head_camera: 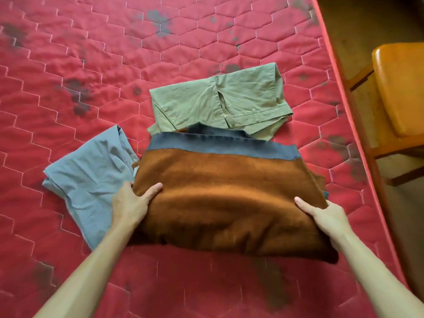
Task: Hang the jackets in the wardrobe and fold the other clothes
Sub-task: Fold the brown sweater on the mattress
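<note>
- Head view, the piece in hand: a folded rust-brown sweater (pixel 229 198) with a grey-blue band along its far edge fills the middle of the view. It sits over the near half of a red quilted mattress (pixel 91 65).
- The left hand (pixel 133 203) grips the sweater's 9 o'clock edge. Its thumb is pressed down on top of the cloth, and the fingers go round the edge and out of sight.
- The right hand (pixel 325 216) holds the 3 o'clock edge the same way, thumb lying on top. How the fingers below are curled cannot be told, as the fabric hides them.
- The near edge of the sweater throws a dark shadow on the mattress, so it is probably raised a little rather than resting flat.
- Done so far, as it looks: a pale green garment (pixel 218 102) lies folded at 12 o'clock of the sweater, its near edge tucked under the grey-blue band. A light blue garment (pixel 91 175) lies folded at 9 o'clock, partly under the left hand and the sweater's corner.
- The sweater itself looks folded already, so what remains for it is likely only setting it down, perhaps on one of the other two.
- Left to do: no jacket or wardrobe shows here, so whether the hanging part is done cannot be judged.
- At 2 o'clock, off the mattress edge, stands a wooden chair (pixel 399 88).
</note>
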The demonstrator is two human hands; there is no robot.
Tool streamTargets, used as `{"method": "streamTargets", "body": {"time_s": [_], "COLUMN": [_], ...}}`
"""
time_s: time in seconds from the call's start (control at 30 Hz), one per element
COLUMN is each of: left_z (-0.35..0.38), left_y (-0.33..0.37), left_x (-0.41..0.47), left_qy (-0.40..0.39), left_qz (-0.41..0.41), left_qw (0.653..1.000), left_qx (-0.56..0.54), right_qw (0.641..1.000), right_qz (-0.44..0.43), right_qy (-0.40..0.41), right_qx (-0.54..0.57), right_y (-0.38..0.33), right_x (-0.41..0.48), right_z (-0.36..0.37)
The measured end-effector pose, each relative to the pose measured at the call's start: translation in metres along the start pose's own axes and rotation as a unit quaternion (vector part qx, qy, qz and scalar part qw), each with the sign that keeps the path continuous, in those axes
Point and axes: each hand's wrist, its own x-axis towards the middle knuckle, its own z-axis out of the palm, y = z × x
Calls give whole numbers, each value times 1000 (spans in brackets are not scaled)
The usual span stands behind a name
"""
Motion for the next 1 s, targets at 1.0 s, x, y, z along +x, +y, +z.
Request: {"method": "streamTargets", "body": {"time_s": [1.0], "left_z": [195], "left_y": [71], "left_x": [-138], "left_qy": [-297], "left_qz": [7], "left_qw": [848], "left_qx": [-439], "right_qw": [972], "right_qz": [-76], "right_qy": [-168], "right_qx": [144], "right_y": [36], "right_x": [-165], "right_z": [15]}}
